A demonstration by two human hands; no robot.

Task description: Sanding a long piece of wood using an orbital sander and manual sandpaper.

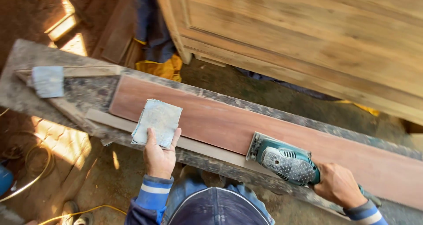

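A long reddish-brown plank (pixel 229 123) lies flat along the rough grey bench (pixel 26 62), running from the left centre down to the near right; its face looks smooth and even in colour, with a paler strip of wood (pixel 202 146) lying along its near edge. A folded sheet of grey-blue sandpaper (pixel 157 123) rests on the plank's left end, and the left hand (pixel 159 156) holds it at its near edge, thumb and fingers narrowly closed on the paper. To the right, a teal electric sander (pixel 284 161) sits with its pad flat on the plank's near edge; the right hand (pixel 339 185) is wrapped firmly around its rear handle. A second grey piece of sandpaper (pixel 47 81) lies at the bench's far left. Beyond the bench stands a pale wooden cabinet (pixel 308 35), with yellow and blue cloth (pixel 161 66) beside its base.
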